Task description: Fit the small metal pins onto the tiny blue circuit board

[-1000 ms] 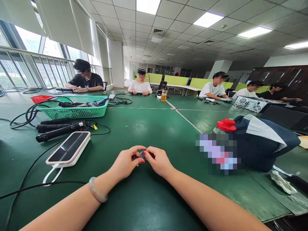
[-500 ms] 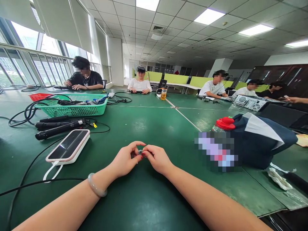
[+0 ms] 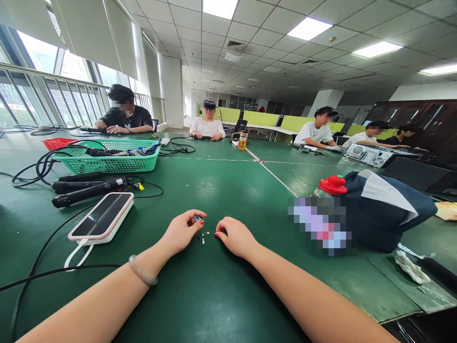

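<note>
To the right of the white-rimmed device (image 3: pixel 102 216), and nearest, two bare forearms reach over the green bench (image 3: pixel 228 295), a pale bangle (image 3: pixel 143 271) on the left wrist. A black cable (image 3: pixel 33 276) crosses on the device's near side. Level with the device, to its right, the left hand (image 3: pixel 182 232) has its grip pinched around a small blue piece (image 3: pixel 197 218), which the fingers partly hide. Farther right of the device, the right hand (image 3: pixel 233 236) has its fingers curled; whether its grip holds anything cannot be told. Tiny loose parts (image 3: pixel 205 234) lie between the hands. Well right of the device, a dark blue bag (image 3: pixel 385 219) blocks some of the bench, a red-lidded bottle (image 3: pixel 333 185) beside it. Just beyond the device lie black handles (image 3: pixel 89 190), then a green basket (image 3: pixel 107 164) containing cables. Farther beyond the device, to the right, stand a container of amber liquid (image 3: pixel 242 140) and a metal case (image 3: pixel 369 155); a person in white (image 3: pixel 207 125) sits at the far side.
</note>
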Demonstrator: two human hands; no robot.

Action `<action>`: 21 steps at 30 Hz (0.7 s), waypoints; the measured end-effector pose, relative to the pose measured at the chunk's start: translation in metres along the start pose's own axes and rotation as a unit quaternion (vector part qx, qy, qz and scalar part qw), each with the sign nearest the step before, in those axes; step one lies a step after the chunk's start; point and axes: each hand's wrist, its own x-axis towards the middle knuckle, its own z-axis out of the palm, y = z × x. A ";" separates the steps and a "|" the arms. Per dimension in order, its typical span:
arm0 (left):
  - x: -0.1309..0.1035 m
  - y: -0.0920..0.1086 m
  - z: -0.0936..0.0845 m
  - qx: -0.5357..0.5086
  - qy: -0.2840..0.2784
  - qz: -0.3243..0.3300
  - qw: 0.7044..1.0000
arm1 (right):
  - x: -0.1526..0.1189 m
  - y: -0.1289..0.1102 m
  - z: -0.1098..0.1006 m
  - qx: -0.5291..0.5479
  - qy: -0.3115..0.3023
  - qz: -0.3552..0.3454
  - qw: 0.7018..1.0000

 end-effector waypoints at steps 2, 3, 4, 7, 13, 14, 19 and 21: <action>-0.001 -0.001 0.000 0.021 -0.009 0.015 1.000 | 0.000 -0.003 -0.002 0.019 0.018 -0.016 1.000; -0.002 -0.001 0.000 0.023 -0.014 0.018 0.999 | 0.000 -0.005 -0.004 0.032 0.032 -0.027 0.999; -0.003 0.000 0.000 0.023 -0.019 0.021 0.999 | -0.001 -0.007 -0.005 0.046 0.047 -0.039 0.997; -0.005 0.003 0.002 0.023 -0.034 0.031 0.999 | -0.003 -0.014 -0.008 0.077 0.088 -0.066 0.991; -0.011 0.014 0.007 0.039 -0.060 0.052 0.996 | -0.007 -0.020 -0.008 0.093 0.108 -0.097 0.985; -0.011 0.015 0.007 0.037 -0.066 0.054 0.996 | -0.007 -0.020 -0.008 0.094 0.107 -0.102 0.985; -0.012 0.016 0.007 0.019 -0.083 0.069 0.994 | -0.009 -0.020 -0.009 0.098 0.100 -0.112 0.984; -0.012 0.016 0.007 0.011 -0.079 0.076 0.994 | -0.009 -0.020 -0.009 0.108 0.100 -0.106 0.983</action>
